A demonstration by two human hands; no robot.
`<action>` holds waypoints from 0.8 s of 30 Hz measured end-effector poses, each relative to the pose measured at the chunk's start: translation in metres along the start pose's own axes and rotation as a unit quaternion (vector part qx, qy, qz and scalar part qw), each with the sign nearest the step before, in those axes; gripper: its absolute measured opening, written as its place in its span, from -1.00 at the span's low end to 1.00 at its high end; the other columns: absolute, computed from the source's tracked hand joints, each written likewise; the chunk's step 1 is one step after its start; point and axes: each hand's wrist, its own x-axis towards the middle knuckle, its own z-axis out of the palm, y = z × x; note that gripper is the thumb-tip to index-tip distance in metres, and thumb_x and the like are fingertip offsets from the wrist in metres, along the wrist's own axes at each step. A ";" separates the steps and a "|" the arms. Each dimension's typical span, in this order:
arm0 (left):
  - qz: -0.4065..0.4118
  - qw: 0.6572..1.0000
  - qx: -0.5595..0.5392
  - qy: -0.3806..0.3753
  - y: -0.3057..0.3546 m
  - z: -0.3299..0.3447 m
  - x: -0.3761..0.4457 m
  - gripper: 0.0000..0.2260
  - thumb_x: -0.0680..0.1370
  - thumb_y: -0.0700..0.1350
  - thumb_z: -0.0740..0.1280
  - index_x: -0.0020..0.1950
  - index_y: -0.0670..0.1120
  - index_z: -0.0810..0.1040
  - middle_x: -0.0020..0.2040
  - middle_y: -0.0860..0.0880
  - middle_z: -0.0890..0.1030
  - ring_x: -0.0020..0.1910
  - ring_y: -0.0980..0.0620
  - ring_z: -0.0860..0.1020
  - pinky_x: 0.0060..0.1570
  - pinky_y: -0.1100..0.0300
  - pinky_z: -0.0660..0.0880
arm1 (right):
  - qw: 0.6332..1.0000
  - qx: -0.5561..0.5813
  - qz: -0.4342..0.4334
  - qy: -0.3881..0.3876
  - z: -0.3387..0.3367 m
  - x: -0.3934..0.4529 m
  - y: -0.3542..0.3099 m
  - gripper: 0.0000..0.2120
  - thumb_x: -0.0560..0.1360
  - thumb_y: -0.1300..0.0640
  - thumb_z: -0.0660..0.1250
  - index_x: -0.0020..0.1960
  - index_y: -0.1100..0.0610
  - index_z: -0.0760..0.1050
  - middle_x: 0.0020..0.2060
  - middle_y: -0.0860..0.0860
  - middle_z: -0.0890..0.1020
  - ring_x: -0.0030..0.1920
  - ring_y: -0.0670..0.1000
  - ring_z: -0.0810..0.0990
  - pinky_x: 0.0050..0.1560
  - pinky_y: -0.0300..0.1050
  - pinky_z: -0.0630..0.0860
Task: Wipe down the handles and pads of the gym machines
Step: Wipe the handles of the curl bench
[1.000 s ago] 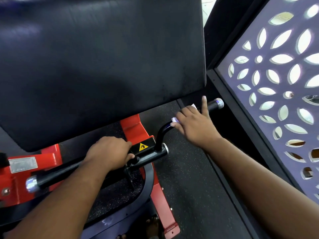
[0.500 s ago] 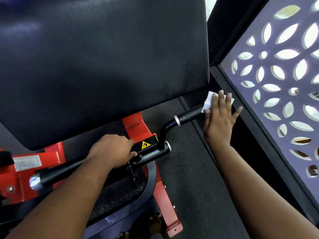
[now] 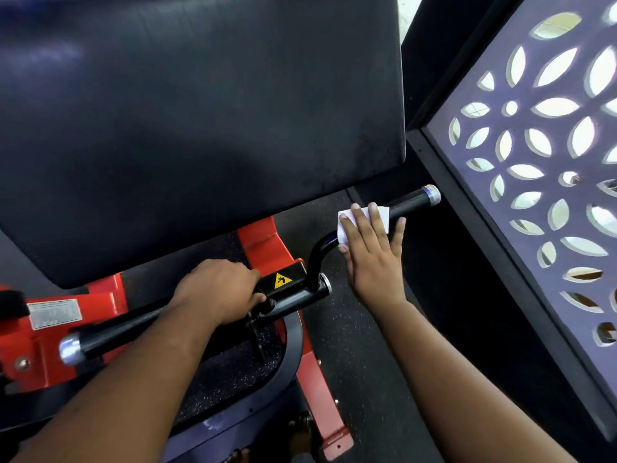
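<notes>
The right handle (image 3: 409, 202) of the machine runs up and to the right from its bend beside the yellow warning sticker (image 3: 282, 281), ending in a silver cap (image 3: 431, 194) near the patterned screen (image 3: 534, 162). Its long axis lies slanted across the right hand (image 3: 372, 252), which presses a white wipe (image 3: 364, 222) flat onto the lower part of the grip, fingers straight. The bare stretch toward the cap lies up and right of that hand, so the next stroke likely follows this line. The left hand (image 3: 218, 290) curls around the black bar (image 3: 140, 324) left of the sticker, steadying it. The large black pad (image 3: 200, 128) sits above the sticker.
</notes>
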 end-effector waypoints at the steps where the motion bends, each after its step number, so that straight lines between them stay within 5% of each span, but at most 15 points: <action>1: 0.001 1.000 -0.001 0.000 0.000 0.001 0.000 -0.62 0.65 0.29 0.15 0.24 0.05 0.51 0.13 0.00 0.64 0.11 -0.11 0.62 -0.15 0.01 0.40 | 1.000 -0.007 0.004 0.012 0.000 0.001 0.005 -0.53 0.67 0.03 0.14 0.57 0.09 0.31 0.58 0.11 0.28 0.61 0.16 0.12 0.50 0.49 -0.03; 5: -0.001 1.000 -0.006 0.006 -0.001 0.003 0.002 -0.62 0.64 0.29 0.15 0.23 0.05 0.51 0.13 -0.02 0.64 0.11 -0.13 0.62 -0.11 -0.01 0.45 | 0.972 0.054 0.222 0.052 -0.008 0.014 0.033 -0.49 0.72 -0.03 0.05 0.63 0.08 0.16 0.64 0.14 0.06 0.64 0.18 -0.06 0.53 0.45 -0.14; 10: -0.004 1.000 -0.006 0.002 -0.001 0.004 0.001 -0.62 0.64 0.29 0.15 0.22 0.04 0.51 0.11 -0.02 0.64 0.10 -0.13 0.62 -0.06 -0.04 0.52 | 0.997 0.047 0.068 -0.007 0.002 -0.005 0.004 -0.45 0.71 -0.07 -0.02 0.64 0.14 0.12 0.64 0.14 0.07 0.64 0.15 -0.09 0.56 0.36 -0.13; 13: -0.003 1.000 -0.008 -0.002 -0.001 0.004 0.002 -0.62 0.65 0.28 0.14 0.23 0.04 0.50 0.11 -0.01 0.63 0.10 -0.13 0.62 -0.08 -0.03 0.49 | 0.969 0.102 0.216 0.058 0.001 0.007 0.017 -0.44 0.72 0.01 0.04 0.66 0.16 0.01 0.64 0.18 -0.03 0.64 0.17 -0.14 0.57 0.35 -0.14; 16: -0.002 1.000 -0.002 -0.006 0.000 0.001 0.002 -0.62 0.65 0.29 0.14 0.22 0.04 0.50 0.11 -0.01 0.63 0.09 -0.12 0.62 -0.10 -0.02 0.49 | 0.919 0.247 0.274 0.140 -0.005 0.023 0.004 -0.41 0.73 0.13 0.10 0.63 0.31 -0.07 0.62 0.27 -0.13 0.63 0.19 -0.22 0.62 0.08 -0.18; 18: -0.004 1.000 -0.002 -0.007 0.000 0.000 0.001 -0.62 0.65 0.29 0.14 0.22 0.04 0.50 0.10 -0.01 0.63 0.09 -0.11 0.62 -0.11 -0.01 0.47 | 0.868 0.336 0.325 0.168 -0.008 0.025 -0.027 -0.38 0.72 0.18 0.13 0.63 0.32 -0.13 0.63 0.21 -0.07 0.63 0.00 -0.12 0.57 -0.27 -0.10; 20: -0.005 1.000 -0.003 -0.008 0.000 0.000 0.000 -0.62 0.65 0.29 0.14 0.22 0.05 0.50 0.10 0.00 0.64 0.09 -0.11 0.62 -0.10 -0.01 0.49 | 0.755 0.469 0.431 0.154 -0.013 0.023 -0.065 -0.36 0.72 0.14 0.16 0.66 0.18 -0.12 0.55 -0.06 0.26 0.45 -0.35 0.24 0.40 -0.49 0.14; 22: -0.007 1.000 -0.004 -0.007 0.000 0.000 0.000 -0.62 0.65 0.30 0.14 0.22 0.05 0.50 0.10 0.01 0.64 0.10 -0.11 0.62 -0.08 -0.01 0.51 | 0.640 0.579 0.481 0.153 -0.015 0.024 -0.084 -0.40 0.69 0.07 0.22 0.66 0.03 0.04 0.35 -0.16 0.51 0.25 -0.36 0.48 0.32 -0.38 0.35; 24: -0.006 1.000 -0.001 -0.006 0.001 0.000 0.000 -0.62 0.65 0.30 0.14 0.21 0.05 0.50 0.11 0.00 0.64 0.10 -0.11 0.62 -0.10 0.00 0.47 | 0.543 0.647 0.504 0.178 -0.021 0.036 -0.066 -0.51 0.64 -0.02 0.29 0.53 0.06 0.34 0.18 -0.06 0.65 0.15 -0.13 0.60 0.25 -0.16 0.48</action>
